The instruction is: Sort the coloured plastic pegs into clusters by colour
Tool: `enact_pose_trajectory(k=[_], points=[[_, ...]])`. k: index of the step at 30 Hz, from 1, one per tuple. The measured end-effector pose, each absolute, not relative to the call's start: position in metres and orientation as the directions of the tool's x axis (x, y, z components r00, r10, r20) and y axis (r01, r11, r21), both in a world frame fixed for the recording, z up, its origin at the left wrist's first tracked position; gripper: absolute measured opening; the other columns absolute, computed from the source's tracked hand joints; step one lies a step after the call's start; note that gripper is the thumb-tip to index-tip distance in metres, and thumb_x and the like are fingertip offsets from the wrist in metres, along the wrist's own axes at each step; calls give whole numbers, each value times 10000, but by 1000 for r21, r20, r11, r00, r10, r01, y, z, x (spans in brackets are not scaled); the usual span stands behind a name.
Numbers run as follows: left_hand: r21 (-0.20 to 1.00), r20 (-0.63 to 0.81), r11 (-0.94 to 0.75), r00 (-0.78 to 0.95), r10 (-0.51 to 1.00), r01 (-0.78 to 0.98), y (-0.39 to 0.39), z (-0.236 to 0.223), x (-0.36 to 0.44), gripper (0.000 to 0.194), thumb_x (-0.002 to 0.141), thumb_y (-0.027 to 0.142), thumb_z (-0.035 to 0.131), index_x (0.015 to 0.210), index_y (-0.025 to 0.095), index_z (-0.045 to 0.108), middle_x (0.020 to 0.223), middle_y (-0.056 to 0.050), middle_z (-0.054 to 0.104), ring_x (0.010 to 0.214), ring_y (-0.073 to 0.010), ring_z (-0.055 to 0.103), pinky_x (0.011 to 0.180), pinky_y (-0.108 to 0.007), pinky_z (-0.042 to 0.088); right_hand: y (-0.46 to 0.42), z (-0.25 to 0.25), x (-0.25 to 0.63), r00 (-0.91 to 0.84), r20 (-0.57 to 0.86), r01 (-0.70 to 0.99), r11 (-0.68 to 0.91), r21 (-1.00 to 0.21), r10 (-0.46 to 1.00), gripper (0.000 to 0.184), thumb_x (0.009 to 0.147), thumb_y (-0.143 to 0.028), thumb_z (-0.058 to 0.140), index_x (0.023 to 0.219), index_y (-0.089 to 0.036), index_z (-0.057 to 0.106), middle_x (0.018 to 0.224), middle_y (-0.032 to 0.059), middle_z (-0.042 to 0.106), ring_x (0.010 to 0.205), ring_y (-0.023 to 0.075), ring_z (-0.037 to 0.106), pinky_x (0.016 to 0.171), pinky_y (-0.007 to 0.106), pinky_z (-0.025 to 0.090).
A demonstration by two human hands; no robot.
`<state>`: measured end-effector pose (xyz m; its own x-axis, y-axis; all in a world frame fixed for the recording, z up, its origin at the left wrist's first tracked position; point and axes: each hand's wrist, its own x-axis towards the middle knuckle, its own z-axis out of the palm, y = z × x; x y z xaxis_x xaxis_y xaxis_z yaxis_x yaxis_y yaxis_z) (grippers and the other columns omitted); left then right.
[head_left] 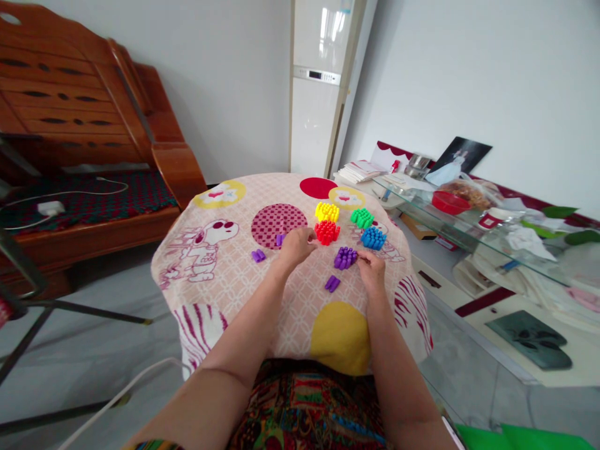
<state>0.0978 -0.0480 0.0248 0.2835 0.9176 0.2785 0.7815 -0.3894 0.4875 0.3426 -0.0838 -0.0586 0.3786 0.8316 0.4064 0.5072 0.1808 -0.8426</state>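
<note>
My left hand [299, 245] is over the table with its fingers curled together, close to the left side of the red peg-like cluster [327, 232]. What its fingertips hold, if anything, is hidden. At the right edge of a purple peg-like cluster [345, 257], my right hand [372, 269] has thumb and finger pinched; I cannot make out anything between them. A loose purple pair [332, 284] lies in front of that cluster. Further left lies another small purple pair [258, 255], and more purple pieces [280, 240] show just beside my left hand.
Yellow [327, 212], green [362, 217] and blue [374, 237] clusters stand behind, on the patterned tablecloth [239, 294]. A cluttered glass shelf [506, 237] runs along the right. At the left are a wooden bench [75, 119] and a white cable [126, 387].
</note>
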Motion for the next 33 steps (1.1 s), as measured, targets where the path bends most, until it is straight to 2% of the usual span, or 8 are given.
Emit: enact_pose_trajectory(k=[5, 8, 12, 15, 19, 24, 28, 33], points=[[269, 152, -203, 167, 974, 941, -46, 25, 72, 115, 734, 180, 679, 848, 190, 694, 898, -62, 722, 885, -213, 662, 723, -246, 484, -83, -60, 343, 383, 431, 519, 195, -832, 817, 280, 668, -254, 566, 838, -207, 783, 838, 56, 781, 801, 238, 707, 832, 387, 556], [232, 145, -199, 169, 975, 952, -48, 22, 71, 172, 715, 108, 630, 856, 180, 696, 963, -85, 725, 936, -224, 665, 759, -258, 496, -84, -58, 343, 376, 434, 518, 203, -831, 818, 287, 665, -264, 566, 840, -205, 786, 859, 62, 784, 805, 240, 709, 811, 382, 563], [252, 137, -167, 136, 981, 953, -48, 20, 73, 220, 731, 84, 581, 886, 171, 710, 983, -108, 732, 969, -250, 674, 785, -291, 507, -84, -59, 343, 374, 435, 509, 211, -835, 819, 292, 662, -272, 564, 839, -205, 787, 860, 61, 784, 796, 238, 711, 794, 379, 569], [356, 196, -207, 144, 970, 911, -46, 21, 75, 192, 746, 125, 604, 896, 175, 714, 943, -84, 744, 944, -232, 682, 784, -276, 505, -83, -60, 344, 371, 432, 504, 213, -837, 822, 287, 666, -272, 567, 839, -206, 785, 859, 58, 785, 796, 237, 712, 799, 379, 568], [647, 235, -363, 277, 932, 671, -43, 21, 82, 186, 782, 219, 637, 943, 160, 708, 811, -27, 740, 765, -156, 683, 738, -238, 512, -83, -60, 343, 378, 424, 510, 197, -838, 823, 293, 668, -272, 563, 846, -203, 785, 871, 63, 784, 813, 241, 712, 828, 392, 562], [887, 145, -268, 324, 935, 377, -45, 11, 99, 146, 797, 212, 624, 914, 137, 669, 727, -20, 702, 616, -115, 657, 600, -212, 525, -84, -58, 343, 380, 421, 512, 192, -837, 824, 299, 665, -274, 558, 845, -199, 786, 866, 68, 784, 813, 246, 711, 842, 400, 557], [972, 52, -120, 310, 949, 204, -51, 7, 115, 65, 831, 176, 575, 854, 141, 625, 693, -15, 680, 581, -112, 663, 554, -212, 547, -85, -59, 344, 383, 419, 498, 198, -844, 823, 295, 668, -279, 562, 844, -207, 788, 878, 60, 785, 829, 246, 712, 837, 395, 560], [950, -34, -51, 266, 963, 308, -51, 6, 137, 141, 875, 203, 548, 779, 141, 631, 538, 18, 616, 480, -110, 627, 509, -199, 519, -85, -59, 344, 378, 432, 500, 212, -839, 819, 281, 678, -284, 571, 843, -207, 785, 868, 57, 784, 823, 245, 710, 840, 400, 559]])
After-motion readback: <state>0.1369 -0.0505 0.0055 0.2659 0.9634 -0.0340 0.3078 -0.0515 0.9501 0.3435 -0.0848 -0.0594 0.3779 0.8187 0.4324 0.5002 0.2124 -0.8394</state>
